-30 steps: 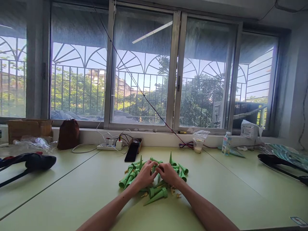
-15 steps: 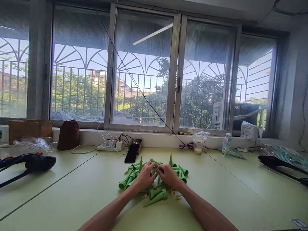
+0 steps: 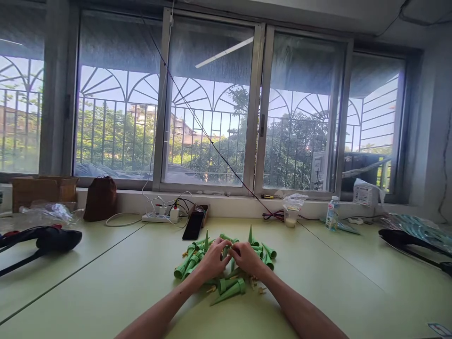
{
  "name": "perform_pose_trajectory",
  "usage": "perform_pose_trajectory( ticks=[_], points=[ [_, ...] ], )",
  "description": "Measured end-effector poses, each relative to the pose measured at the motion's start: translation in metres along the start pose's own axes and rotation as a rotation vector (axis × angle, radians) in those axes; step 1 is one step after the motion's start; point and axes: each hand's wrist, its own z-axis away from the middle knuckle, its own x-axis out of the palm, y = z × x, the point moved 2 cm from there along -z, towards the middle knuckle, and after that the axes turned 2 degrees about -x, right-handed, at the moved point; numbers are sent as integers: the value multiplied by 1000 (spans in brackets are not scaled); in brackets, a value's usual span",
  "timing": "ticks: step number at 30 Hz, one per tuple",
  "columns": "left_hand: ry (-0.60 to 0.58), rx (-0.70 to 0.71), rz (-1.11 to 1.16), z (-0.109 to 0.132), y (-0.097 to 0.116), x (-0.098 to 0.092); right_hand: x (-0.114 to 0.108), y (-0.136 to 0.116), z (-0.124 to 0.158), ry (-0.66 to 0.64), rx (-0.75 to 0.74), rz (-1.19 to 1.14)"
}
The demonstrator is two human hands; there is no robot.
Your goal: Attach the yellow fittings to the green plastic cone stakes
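Observation:
Over a pile of green plastic spikes, my left hand [image 3: 215, 258] and my right hand [image 3: 246, 257] meet with fingertips close together. Closed fingers of the left hand hold a green plastic spike [image 3: 232, 264], its narrow end pointing down. The right hand pinches at the top of it; whatever is between those fingertips is hidden. In front of my wrists lies another green spike with a wide collar [image 3: 229, 291]. More spikes lie to the left [image 3: 192, 263] and right [image 3: 269, 252], some standing point up. Small yellowish plastic pieces [image 3: 262, 290] are scattered among them.
Behind the pile lies a black phone [image 3: 192, 227] near a power strip [image 3: 160, 218]. A plastic cup [image 3: 291, 216] and a bottle [image 3: 332, 214] stand along the window ledge. Black objects lie at the left [image 3: 58, 239] and right [image 3: 411, 245] of the table [image 3: 116, 278].
The view has shifted very slightly. Both hands keep the same place and the same pinch over the pile.

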Motion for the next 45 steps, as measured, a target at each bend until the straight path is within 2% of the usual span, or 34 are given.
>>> perform_pose_trajectory(
  ticks=[19, 45],
  points=[
    [-7, 14, -5, 1, 4, -3, 0, 0, 0, -24, 0, 27],
    [-15, 8, 7, 1, -3, 1, -1, -1, 1, -35, 1, 23]
  ],
)
